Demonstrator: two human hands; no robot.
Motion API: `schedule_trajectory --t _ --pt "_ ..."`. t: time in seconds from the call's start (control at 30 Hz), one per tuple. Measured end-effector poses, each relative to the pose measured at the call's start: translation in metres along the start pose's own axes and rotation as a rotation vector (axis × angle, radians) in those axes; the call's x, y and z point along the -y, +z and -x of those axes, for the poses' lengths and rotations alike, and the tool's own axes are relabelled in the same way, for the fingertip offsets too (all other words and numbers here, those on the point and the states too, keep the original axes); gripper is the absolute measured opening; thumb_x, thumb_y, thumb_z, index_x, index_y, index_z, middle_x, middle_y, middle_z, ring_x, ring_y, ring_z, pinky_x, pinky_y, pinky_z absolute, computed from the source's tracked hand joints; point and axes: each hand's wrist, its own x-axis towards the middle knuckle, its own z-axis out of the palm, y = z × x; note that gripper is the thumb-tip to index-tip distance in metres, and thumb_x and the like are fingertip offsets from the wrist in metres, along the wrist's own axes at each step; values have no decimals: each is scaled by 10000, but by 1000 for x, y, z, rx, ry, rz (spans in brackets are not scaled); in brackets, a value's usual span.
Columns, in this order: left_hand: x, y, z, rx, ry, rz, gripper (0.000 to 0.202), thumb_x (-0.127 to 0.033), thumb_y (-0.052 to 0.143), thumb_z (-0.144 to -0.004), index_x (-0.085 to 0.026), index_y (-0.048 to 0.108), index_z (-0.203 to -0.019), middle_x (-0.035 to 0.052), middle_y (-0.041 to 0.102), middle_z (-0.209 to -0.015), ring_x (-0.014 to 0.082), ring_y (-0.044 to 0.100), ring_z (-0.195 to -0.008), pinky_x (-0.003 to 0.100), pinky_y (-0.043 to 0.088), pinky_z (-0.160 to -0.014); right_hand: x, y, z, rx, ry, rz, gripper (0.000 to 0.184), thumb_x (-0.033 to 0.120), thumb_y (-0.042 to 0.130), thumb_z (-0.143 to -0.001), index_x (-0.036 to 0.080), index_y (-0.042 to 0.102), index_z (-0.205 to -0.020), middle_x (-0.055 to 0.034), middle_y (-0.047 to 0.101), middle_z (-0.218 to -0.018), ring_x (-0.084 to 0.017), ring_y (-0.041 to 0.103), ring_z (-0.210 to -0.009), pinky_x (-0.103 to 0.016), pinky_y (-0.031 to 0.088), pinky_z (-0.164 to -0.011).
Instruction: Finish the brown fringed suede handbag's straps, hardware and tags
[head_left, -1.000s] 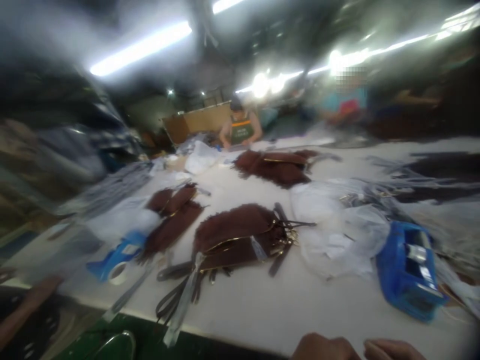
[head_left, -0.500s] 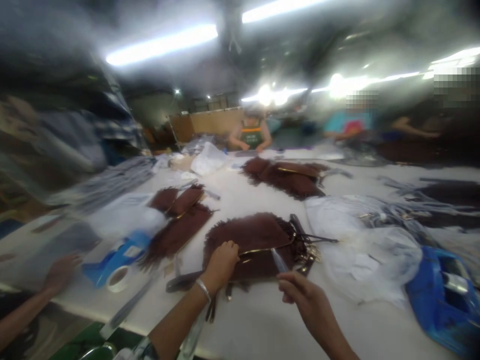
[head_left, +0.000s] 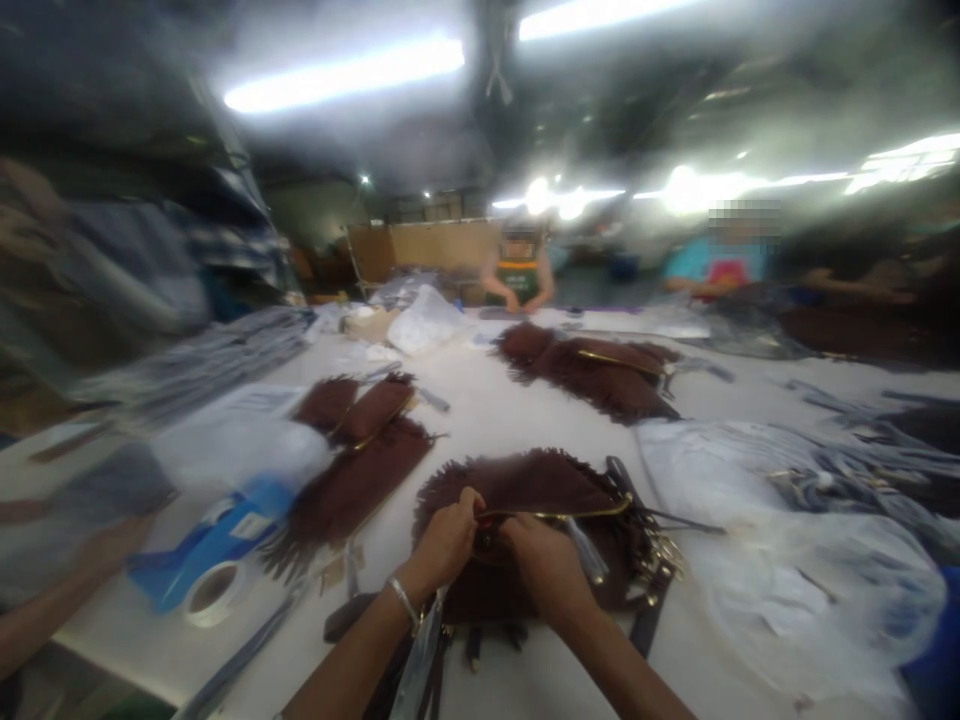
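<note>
A dark brown fringed bag (head_left: 525,478) with a gold zip lies on the table before me. My left hand (head_left: 446,542) wears a silvery bracelet and pinches the bag's edge at the left part of the zip. Close beside it, my right hand (head_left: 541,562) has its fingers curled at the zip opening, fingertips partly hidden in the gap. A grey, shiny strip (head_left: 589,550) hangs from the zip just right of that hand. Dark straps with gold clasps (head_left: 664,555) lie at the bag's right end.
Two more brown bags, one at left (head_left: 367,470) and one farther back (head_left: 600,365), lie on the white table (head_left: 480,385). A blue tape dispenser (head_left: 214,540), a tape roll (head_left: 215,594) and plastic bags (head_left: 795,580) are around. A co-worker's arm (head_left: 82,570) reaches in at left.
My right hand has moved left and away from the grey strip to the zip opening, beside my left hand. The gap at the zip looks wider. The view has shifted slightly.
</note>
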Motion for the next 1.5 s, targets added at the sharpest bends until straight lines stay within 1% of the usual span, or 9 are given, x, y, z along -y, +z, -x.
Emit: schedule_trajectory --t 0.13,0.27,0.43,0.53,0.7,0.9,1.1,1.2,1.5 --pt "6 3 -5 -27 24 160 332 -13 383 -744 -219 482 -984 -15 622 -784 158 581 -715 247 373 -656 -3 11 -7 39 8 5 196 184 466 -911 233 655 -892 -28 659 -933 -144 641 -791 -215 397 -652" --pt "11 5 -9 5 47 298 295 -20 358 -748 -210 566 -832 -18 637 -795 138 581 -771 229 397 -707 -7 23 -8 20 35 -6 214 170 452 -912 241 653 -911 -20 649 -910 -140 637 -762 -216 374 -616" --pt "17 0 -7 122 -21 513 288 -141 440 -828 -198 640 -1026 14 692 -1005 167 614 -942 260 439 -837 -7 27 -8 13 61 -39 208 168 445 -922 225 645 -909 -24 657 -887 -149 641 -756 -224 381 -617" --pt "17 -4 -5 198 -39 587 338 -198 566 -784 -193 627 -1116 23 685 -1055 188 611 -967 278 448 -857 -5 27 -7 11 50 -19 187 160 456 -916 210 635 -895 -33 659 -865 -154 643 -767 -223 397 -631" --pt "13 2 -3 122 -54 528 429 -61 545 -646 -186 630 -1048 10 677 -977 180 603 -901 267 444 -802 0 31 -7 -12 12 102 156 138 468 -907 196 609 -872 -50 661 -842 -160 631 -743 -230 411 -633" --pt "8 9 3 48 -40 496 420 -56 525 -654 -212 609 -1034 2 666 -1013 175 595 -946 259 421 -840 9 36 -6 -8 1 262 172 48 496 -865 192 589 -855 -61 655 -821 -197 633 -704 -280 404 -602" --pt "7 4 5 -10 11 470 259 -53 497 -700 -215 565 -891 -37 614 -837 136 561 -799 227 382 -725 13 39 -5 -69 -34 243 191 28 479 -879 194 572 -857 -44 642 -803 -187 604 -710 -292 388 -642" --pt "10 4 3 9 18 493 220 -49 479 -710 -207 561 -839 -42 590 -776 128 544 -750 223 363 -686 9 37 -7 -63 -46 202 181 44 488 -886 201 572 -852 -31 642 -811 -177 593 -695 -287 363 -624" --pt "13 3 0 34 -50 643 211 -82 529 -705 -187 619 -865 -25 620 -776 136 552 -740 220 381 -677 4 28 -7 -112 -124 123 185 94 420 -921 201 566 -879 -45 620 -858 -161 572 -716 -265 355 -634"
